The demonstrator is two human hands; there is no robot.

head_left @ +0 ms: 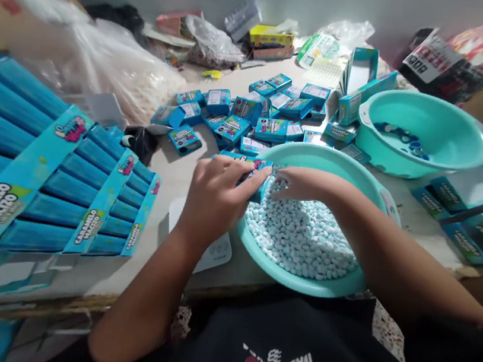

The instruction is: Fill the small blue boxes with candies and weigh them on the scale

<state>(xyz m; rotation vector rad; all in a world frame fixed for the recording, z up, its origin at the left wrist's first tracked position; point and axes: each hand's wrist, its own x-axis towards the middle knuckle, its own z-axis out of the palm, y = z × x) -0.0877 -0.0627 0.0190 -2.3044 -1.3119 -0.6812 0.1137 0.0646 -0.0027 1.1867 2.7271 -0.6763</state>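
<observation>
My left hand (222, 193) is wrapped round a small blue candy box (258, 164), held at the left rim of a turquoise basin (299, 284). Small pale blue and white candies (304, 244) fill much of this basin. My right hand (301, 183) reaches over them, fingers curled beside the box's right end. A few candies show at its fingertips; the rest of its grip is hidden. Behind the basin lies a loose pile of similar small blue boxes (233, 129). A white kitchen scale (213, 255) is partly covered by my left forearm.
Stacked display cartons (42, 189) packed with blue boxes stand at the left. A second turquoise basin (438, 122) holds some small dark blue pieces. Plastic bags (119, 59) lie behind on the left. More blue cartons (480, 208) sit at the right edge.
</observation>
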